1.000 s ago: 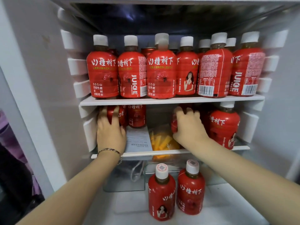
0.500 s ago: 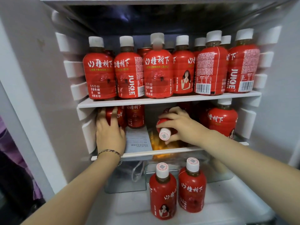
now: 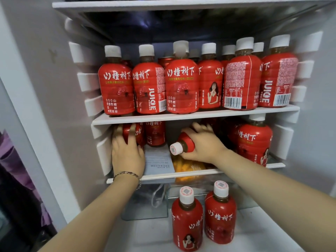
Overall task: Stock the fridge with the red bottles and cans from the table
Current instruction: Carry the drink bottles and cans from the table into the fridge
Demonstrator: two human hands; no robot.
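The open fridge has an upper shelf (image 3: 181,117) packed with several upright red juice bottles (image 3: 181,84) with white caps. On the middle shelf (image 3: 190,173), my left hand (image 3: 127,153) wraps a red bottle (image 3: 131,132) at the far left, next to another red container (image 3: 155,133). My right hand (image 3: 203,144) grips a red bottle (image 3: 183,143) tipped on its side, white cap pointing toward me. One upright bottle (image 3: 254,140) stands at that shelf's right. Two more red bottles (image 3: 187,220) (image 3: 221,217) stand on the fridge floor.
A white paper sheet (image 3: 158,159) and an orange food packet (image 3: 189,166) lie on the middle shelf between my hands. A clear drawer (image 3: 145,206) sits under that shelf. White rail ribs (image 3: 94,106) line both side walls. Dark and purple cloth hangs at the left.
My right hand has pulled a bottle from the back of the middle shelf and tipped it so its cap faces me. My left hand stays on the left bottle.
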